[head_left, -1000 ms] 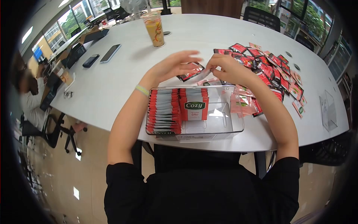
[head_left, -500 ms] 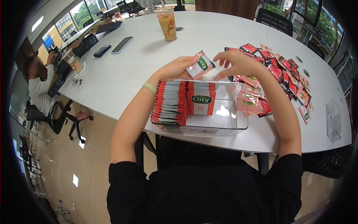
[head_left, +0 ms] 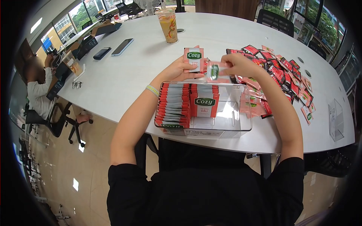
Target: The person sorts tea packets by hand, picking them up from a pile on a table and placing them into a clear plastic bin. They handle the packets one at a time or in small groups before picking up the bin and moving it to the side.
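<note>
Just beyond the bin (head_left: 234, 123), I now have the left hand (head_left: 175, 71) clamped on a sachet (head_left: 194, 56), turned upright since a moment ago; the right hand (head_left: 241, 66) pinches a blurred second sachet (head_left: 216, 71) beside it; so both, apart, are occupied.

Environment type: office, shared work area. Identifying features: a large white conference-style table (head_left: 109, 81) with round grommets (head_left: 308, 73) set into the top; a black mesh-back chair (head_left: 276, 21) at the far edge; a swivel chair (head_left: 55, 120) on a five-star castor base, occupied by a seated person (head_left: 37, 88); a linear ceiling light (head_left: 36, 25); large windows (head_left: 83, 17); glossy tiled floor (head_left: 98, 162).
</note>
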Tool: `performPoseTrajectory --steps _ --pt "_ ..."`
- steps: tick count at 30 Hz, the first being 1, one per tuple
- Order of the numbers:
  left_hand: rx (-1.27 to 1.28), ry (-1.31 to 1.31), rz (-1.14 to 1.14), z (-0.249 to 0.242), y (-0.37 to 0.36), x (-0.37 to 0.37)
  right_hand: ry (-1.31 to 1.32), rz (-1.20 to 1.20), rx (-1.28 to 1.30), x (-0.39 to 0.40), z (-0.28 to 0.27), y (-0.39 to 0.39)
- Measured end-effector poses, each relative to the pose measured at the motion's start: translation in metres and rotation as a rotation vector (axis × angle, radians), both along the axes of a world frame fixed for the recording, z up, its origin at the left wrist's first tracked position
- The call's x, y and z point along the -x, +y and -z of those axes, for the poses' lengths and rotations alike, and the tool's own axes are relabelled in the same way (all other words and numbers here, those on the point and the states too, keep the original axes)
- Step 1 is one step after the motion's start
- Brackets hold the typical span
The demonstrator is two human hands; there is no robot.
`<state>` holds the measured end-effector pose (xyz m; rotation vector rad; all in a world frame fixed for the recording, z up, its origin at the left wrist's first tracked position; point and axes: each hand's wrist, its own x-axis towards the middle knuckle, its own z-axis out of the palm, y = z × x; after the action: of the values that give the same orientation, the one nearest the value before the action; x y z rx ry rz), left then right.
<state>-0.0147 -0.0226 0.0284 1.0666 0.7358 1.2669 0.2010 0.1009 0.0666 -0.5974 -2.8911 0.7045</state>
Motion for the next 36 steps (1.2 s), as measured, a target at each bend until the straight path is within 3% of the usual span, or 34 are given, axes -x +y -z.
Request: performPoseTrajectory --steps 1,2,5,7,9,15,17,23,25,26,27,29,30,32,36 --pt "-0.003 -0.001 0.005 0.002 0.002 0.001 0.118 0.094 0.234 0.000 -0.001 -0.001" --pt "-0.006 -0.025 0.003 0.004 0.003 0.002 0.118 0.101 0.232 0.002 -0.001 -0.002" --pt "0.012 -0.089 0.022 0.005 0.004 -0.005 0.454 0.151 0.477 0.014 0.007 -0.005" --pt "0.037 -0.127 0.042 0.007 0.006 -0.010 0.491 0.178 0.474 0.020 0.012 -0.009" --pt "0.070 0.058 -0.024 0.011 0.011 -0.017 0.414 0.199 0.320 0.023 0.016 -0.012" --pt "0.075 0.010 0.003 0.016 0.016 -0.020 0.374 0.284 0.054 0.005 -0.011 -0.014" --pt "0.084 -0.027 0.024 0.018 0.018 -0.018 0.552 0.405 -0.064 -0.014 -0.039 -0.026" --pt "0.135 -0.076 0.117 0.021 0.024 -0.010 1.133 0.154 -0.542 -0.098 -0.104 -0.112" --pt "0.130 -0.079 0.137 0.017 0.023 -0.011 1.095 0.166 -0.686 -0.123 -0.107 -0.132" --pt "0.130 -0.078 0.159 0.015 0.022 -0.013 1.067 0.289 -0.749 -0.122 -0.100 -0.133" --pt "0.152 -0.061 0.123 0.009 0.017 -0.015 0.935 0.337 -0.778 -0.120 -0.090 -0.124" --pt "0.172 -0.037 0.114 0.009 0.016 -0.018 0.589 0.491 -0.503 -0.106 -0.063 -0.109" --pt "0.125 0.047 0.085 0.012 0.017 -0.017 0.478 0.399 -0.616 -0.098 -0.041 -0.088" --pt "0.063 0.152 0.060 0.012 0.018 -0.019 0.022 0.576 -0.517 -0.083 -0.016 -0.076" --pt "0.046 0.137 0.075 0.009 0.017 -0.024 0.027 0.553 -0.590 -0.075 0.039 -0.056"
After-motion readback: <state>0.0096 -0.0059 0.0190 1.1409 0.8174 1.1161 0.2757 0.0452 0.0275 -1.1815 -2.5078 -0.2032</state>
